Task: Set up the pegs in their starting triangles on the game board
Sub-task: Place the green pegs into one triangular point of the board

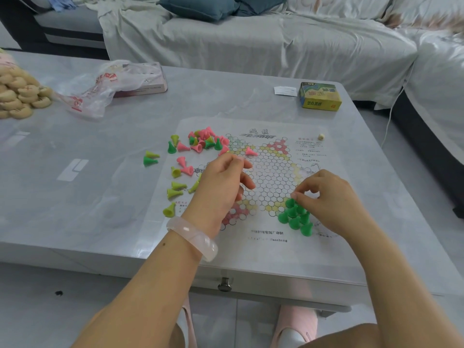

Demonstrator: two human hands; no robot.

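Pegs [296, 217], dark green, stand upright in the board's [273, 177] near-right triangle; my right hand [329, 197] pinches one there. My left hand [223, 182] hovers, fingers loosely curled. Loose pegs [200, 143] lie toppled left; yellow box [320, 96] beyond.

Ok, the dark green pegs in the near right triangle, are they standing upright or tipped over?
Upright. The dark green pegs stand on their wide bases, clustered on the game board. The right hand hovers at the top one; contact unclear.
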